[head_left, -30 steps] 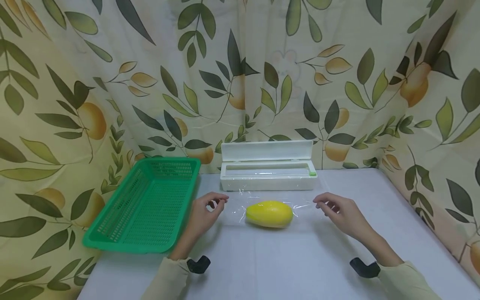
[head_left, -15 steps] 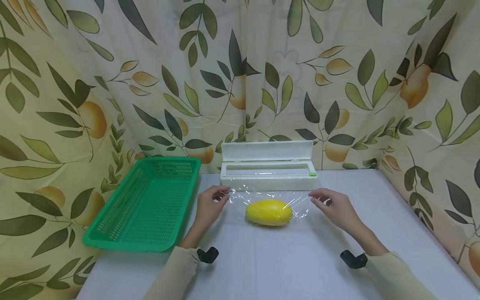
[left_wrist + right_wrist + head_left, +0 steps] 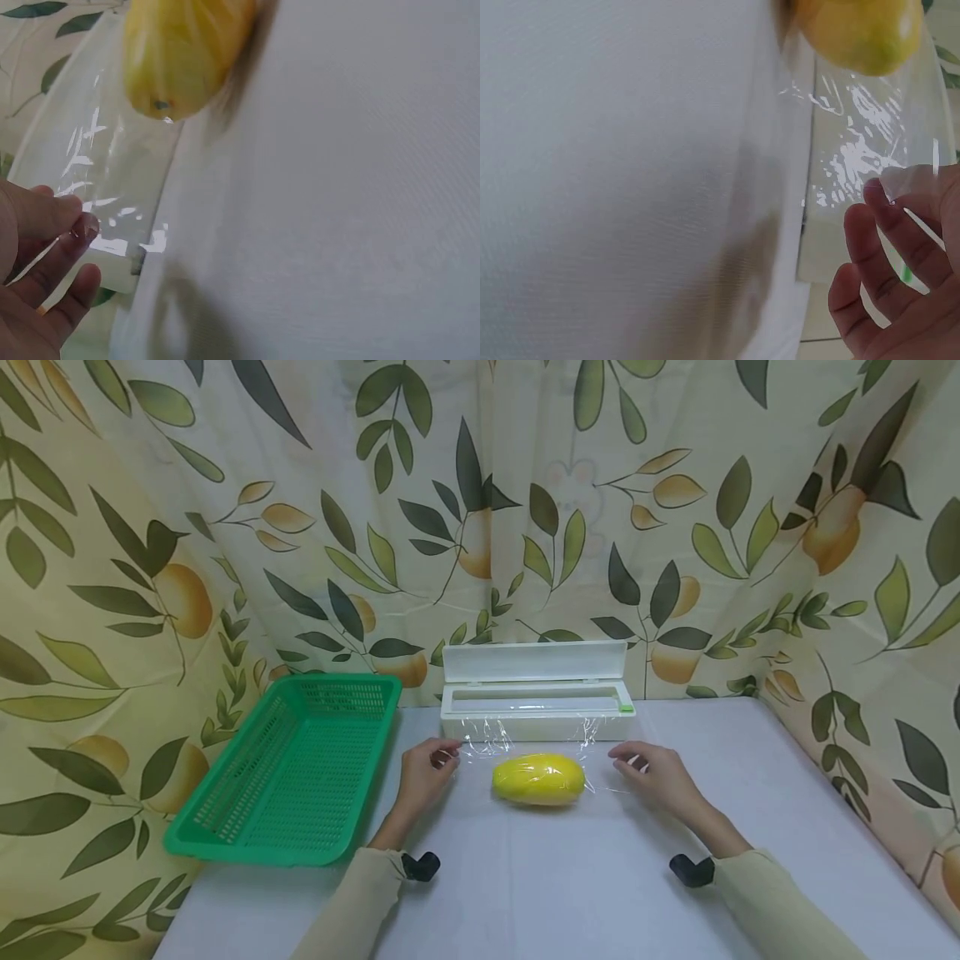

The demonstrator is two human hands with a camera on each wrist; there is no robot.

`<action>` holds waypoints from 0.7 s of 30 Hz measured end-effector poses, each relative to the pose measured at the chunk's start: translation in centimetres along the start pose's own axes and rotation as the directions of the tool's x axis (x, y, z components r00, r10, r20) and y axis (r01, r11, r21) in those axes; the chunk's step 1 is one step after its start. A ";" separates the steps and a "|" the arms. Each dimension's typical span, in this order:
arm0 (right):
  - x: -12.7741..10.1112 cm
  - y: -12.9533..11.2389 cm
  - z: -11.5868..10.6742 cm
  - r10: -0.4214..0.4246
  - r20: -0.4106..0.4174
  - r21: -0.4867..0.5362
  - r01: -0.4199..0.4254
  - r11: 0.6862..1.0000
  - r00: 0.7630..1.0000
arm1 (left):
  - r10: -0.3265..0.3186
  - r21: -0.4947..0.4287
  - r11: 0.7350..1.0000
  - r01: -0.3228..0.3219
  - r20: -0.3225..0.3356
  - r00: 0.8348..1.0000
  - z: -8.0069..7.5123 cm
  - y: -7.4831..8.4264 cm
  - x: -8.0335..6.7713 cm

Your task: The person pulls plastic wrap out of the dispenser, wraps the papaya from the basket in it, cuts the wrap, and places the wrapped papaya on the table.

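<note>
A yellow oblong fruit [image 3: 538, 779] lies on the white-covered table, with clear cling film [image 3: 600, 756] about it. Its rounded ends show at the top of both wrist views. Left of the fruit, my left hand [image 3: 426, 770] pinches the film between thumb and fingertip. My right hand [image 3: 660, 777] pinches the film on the other side, fingertips apart from the fruit. In the wrist views the film [image 3: 97, 180] looks stretched and creased from the fingertips toward the fruit. How far the film goes under the fruit I cannot tell.
Just behind the fruit stands a white cling film box [image 3: 536, 727] with its lid raised and a small green piece at its right. A green slotted basket [image 3: 300, 852] sits on the left of the table [image 3: 570, 893]. Behind hangs a leaf-patterned curtain [image 3: 525, 460].
Both hands have come closer together, the left going right and the right going left. The film has bunched up behind the fruit. The fruit has shifted slightly away and its green end has turned from view.
</note>
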State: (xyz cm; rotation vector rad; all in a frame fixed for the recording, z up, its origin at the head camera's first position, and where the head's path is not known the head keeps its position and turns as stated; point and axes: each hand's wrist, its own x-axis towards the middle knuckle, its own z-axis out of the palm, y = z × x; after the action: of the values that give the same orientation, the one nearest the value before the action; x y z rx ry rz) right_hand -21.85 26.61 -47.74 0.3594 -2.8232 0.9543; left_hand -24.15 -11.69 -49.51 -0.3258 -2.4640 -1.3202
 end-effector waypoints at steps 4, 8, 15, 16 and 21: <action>-0.2 0.2 0.4 0.023 0.031 0.016 -0.024 1.000 0.999 | -0.023 0.019 1.000 0.022 0.023 0.999 0.3 -0.5 -0.4; -0.4 0.3 0.7 0.045 0.060 0.015 -0.046 0.999 0.997 | -0.048 0.022 0.999 0.047 0.069 0.996 0.4 -0.9 -0.7; -0.3 0.5 1.2 0.052 0.095 0.035 -0.056 0.998 0.994 | -0.066 0.021 0.998 0.064 0.130 0.989 0.7 -1.7 -1.3; -0.3 0.6 1.3 0.050 0.098 0.035 -0.053 0.998 0.994 | -0.057 0.018 0.998 0.056 0.132 0.990 0.8 -1.8 -1.4; -0.5 0.8 1.5 0.035 0.101 0.023 -0.037 0.999 0.994 | -0.034 0.009 0.999 0.033 0.135 0.990 0.9 -2.1 -1.6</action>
State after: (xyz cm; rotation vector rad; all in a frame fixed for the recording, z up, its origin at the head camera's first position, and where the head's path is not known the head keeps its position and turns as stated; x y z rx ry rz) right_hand -21.71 26.37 -49.51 0.3710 -2.9201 1.0074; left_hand -23.53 -12.17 -52.22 -0.3856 -2.5954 -1.3439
